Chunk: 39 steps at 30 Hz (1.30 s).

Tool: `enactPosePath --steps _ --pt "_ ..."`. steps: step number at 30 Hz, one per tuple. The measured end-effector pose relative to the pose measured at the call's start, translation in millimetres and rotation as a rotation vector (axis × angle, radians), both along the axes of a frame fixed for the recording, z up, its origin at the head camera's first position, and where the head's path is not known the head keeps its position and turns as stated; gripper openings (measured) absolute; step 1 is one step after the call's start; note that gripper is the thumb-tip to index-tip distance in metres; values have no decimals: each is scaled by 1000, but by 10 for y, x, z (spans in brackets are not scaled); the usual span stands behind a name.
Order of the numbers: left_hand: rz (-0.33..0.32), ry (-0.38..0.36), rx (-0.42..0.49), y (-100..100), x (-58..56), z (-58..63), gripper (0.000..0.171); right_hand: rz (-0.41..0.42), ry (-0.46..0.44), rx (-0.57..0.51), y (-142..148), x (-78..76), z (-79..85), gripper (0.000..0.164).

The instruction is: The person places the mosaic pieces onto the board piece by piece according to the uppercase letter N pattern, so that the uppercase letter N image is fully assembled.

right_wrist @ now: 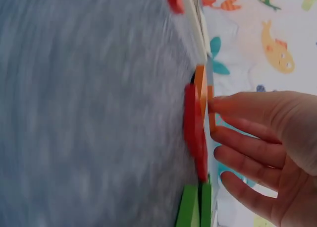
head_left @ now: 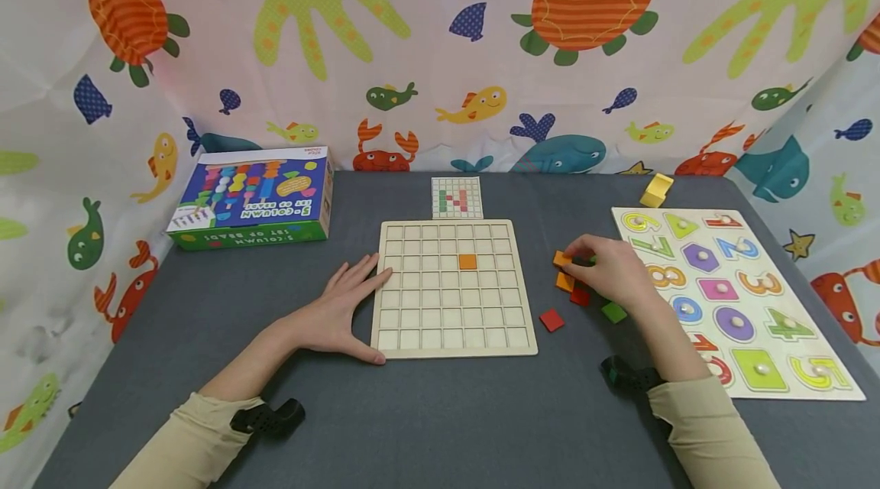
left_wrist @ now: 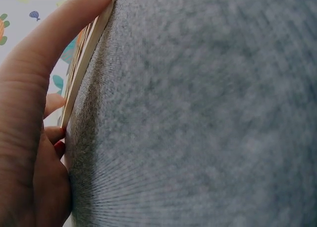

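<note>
A wooden grid board [head_left: 454, 225] lies on the table, with one orange tile [head_left: 467, 262] in an upper cell. My left hand [head_left: 338, 313] spreads along the board's left edge, thumb at the lower corner and fingertips at the upper left; the left wrist view shows the thumb [left_wrist: 54, 36] against the board's side. Right of the board, my right hand [head_left: 615, 269] pinches an orange tile [right_wrist: 212, 110] between thumb and fingers. Below it lie another orange tile [head_left: 565, 282], red tiles [head_left: 580, 295] and a green tile [head_left: 614, 312]. A separate red tile [head_left: 551, 320] lies nearer the board.
Behind the board lies a small pattern card [head_left: 457, 199] with green and red squares. A bead-set box [head_left: 250, 199] stands at the back left. On the right is a number-and-shape puzzle board [head_left: 742, 306], with yellow blocks [head_left: 656, 190] behind it. A patterned curtain [head_left: 426, 23] hangs behind the table.
</note>
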<state>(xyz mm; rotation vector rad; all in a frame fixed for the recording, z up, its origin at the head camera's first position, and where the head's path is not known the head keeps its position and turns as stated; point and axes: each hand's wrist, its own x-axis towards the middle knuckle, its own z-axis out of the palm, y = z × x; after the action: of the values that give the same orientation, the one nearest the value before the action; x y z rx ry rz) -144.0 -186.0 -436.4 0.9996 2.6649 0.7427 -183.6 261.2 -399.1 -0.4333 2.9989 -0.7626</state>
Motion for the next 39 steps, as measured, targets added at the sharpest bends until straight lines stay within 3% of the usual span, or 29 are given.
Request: enactPosePath --steps 9,20,26,33,39 --pt "6 -4 -4 -3 -5 -14 126 111 15 -135 -489 27 -9 21" --pt "14 -20 -6 6 0 -1 125 283 -18 -146 -1082 48 -38 12" --pt "22 -29 -21 1 -5 -8 125 338 29 -140 -1171 50 -58 10" --pt "14 -14 -1 -8 6 -3 125 365 21 -158 -1198 44 -66 7" --pt "15 -9 -19 -3 3 -7 125 309 28 -184 -1076 66 -50 8"
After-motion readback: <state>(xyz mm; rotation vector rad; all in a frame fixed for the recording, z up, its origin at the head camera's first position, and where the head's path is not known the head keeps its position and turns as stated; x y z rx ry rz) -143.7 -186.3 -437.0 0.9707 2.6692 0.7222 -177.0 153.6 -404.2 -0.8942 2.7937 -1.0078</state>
